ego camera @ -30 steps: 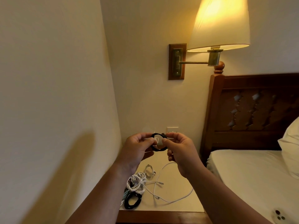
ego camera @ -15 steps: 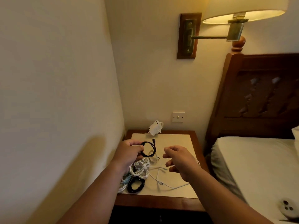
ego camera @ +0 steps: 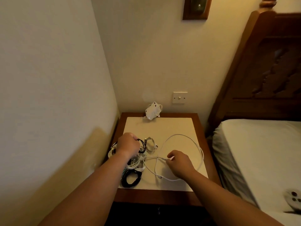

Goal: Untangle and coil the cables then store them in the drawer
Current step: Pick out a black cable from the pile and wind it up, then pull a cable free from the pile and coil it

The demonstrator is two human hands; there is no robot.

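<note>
Left hand (ego camera: 128, 145) is gripping the small black cable coil (ego camera: 144, 145) low over the nightstand (ego camera: 171, 124), just above the tangled white cable heap (ego camera: 135, 163). Right hand (ego camera: 178, 162) is pinching the loose white cable (ego camera: 180, 135), which is looping wide across the tabletop.

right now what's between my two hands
Head view: the black coil gripped by the left hand, a small pale coil, and white cable running to the right hand.

Warm, dim light falls on cream walls (ego camera: 143, 54) meeting in a corner. A wooden nightstand (ego camera: 162, 197) with a pale top fills that corner, below a white light switch (ego camera: 179, 97). Just beside it stands a bed (ego camera: 260, 152) in white sheets with a carved dark-wood headboard (ego camera: 268, 70).
</note>
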